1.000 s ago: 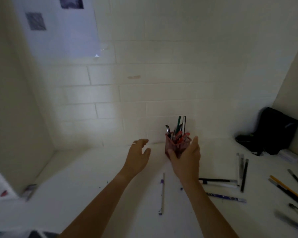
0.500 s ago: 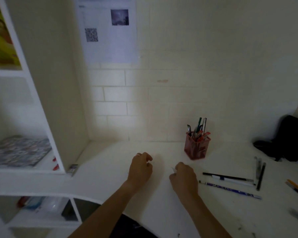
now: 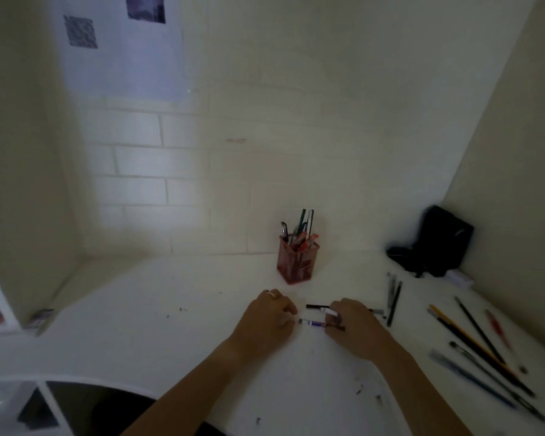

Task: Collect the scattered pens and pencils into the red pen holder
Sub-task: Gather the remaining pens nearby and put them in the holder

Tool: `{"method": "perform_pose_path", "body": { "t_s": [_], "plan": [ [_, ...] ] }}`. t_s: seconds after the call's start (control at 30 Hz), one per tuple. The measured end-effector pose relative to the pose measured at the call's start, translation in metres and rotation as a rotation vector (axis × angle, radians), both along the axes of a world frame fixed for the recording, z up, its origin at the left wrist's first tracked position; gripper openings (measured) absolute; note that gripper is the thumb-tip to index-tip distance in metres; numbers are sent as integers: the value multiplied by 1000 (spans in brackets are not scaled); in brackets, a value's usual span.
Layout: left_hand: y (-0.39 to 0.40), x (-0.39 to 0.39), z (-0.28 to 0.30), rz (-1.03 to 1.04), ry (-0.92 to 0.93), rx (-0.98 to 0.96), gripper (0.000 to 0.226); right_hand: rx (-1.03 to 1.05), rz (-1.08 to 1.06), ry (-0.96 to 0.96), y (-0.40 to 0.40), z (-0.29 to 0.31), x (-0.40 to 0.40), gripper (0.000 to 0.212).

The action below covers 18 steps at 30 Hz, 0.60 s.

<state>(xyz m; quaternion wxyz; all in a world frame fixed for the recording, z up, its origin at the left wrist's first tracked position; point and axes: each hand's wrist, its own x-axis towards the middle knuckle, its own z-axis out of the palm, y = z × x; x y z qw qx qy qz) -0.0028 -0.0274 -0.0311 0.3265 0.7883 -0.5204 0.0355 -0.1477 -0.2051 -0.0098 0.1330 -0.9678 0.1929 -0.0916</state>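
The holder [image 3: 297,262] is translucent red on a white surface [image 3: 177,335] flecked with dark specks. At three o'clock of it sits a black bag [image 3: 441,242]; at four o'clock a yellow pencil [image 3: 463,336] and a red pen [image 3: 497,328]. The wall [image 3: 296,121] is cream brick.

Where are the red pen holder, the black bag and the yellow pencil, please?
Red pen holder [image 3: 297,268]: head view, on its front wall.
Black bag [image 3: 444,240]: head view, on its upright body.
Yellow pencil [image 3: 463,335]: head view, on its shaft's middle.

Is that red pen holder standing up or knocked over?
Upright. The holder stands on its base on the desk, pens sticking up from its top.
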Motion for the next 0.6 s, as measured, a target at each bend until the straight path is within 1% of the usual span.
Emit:
{"method": "perform_pose_path", "body": {
  "t_s": [0.1, 0.23, 0.3, 0.43, 0.47, 0.53, 0.6],
  "plan": [
    [-16, -8, -1, 0, -2, 4, 24, -10, 43, -58, -4, -8, 0, 18],
    [-26, -5, -2, 61, 64, -40, 25, -207, 77, -204, -12, -10, 0, 7],
    [-29, -2, -2, 107, 84, -72, 24, -237, 65, -223, -21, -12, 1, 10],
    [-33, 6, 1, 264, 173, -196, 19, -180, 52, -186, -30, -15, 3, 8],
    [-34, 9, 2, 313, 181, -253, 19, -165, 45, -177, -30, -15, 4, 11],
    [-39, 15, 7, 405, 165, -369, 22, -122, 25, -155, -32, -15, 6, 23],
    [-47, 21, 15, 455, 135, -461, 31, -90, 42, -115, -34, -14, 10, 28]
  ]
}}
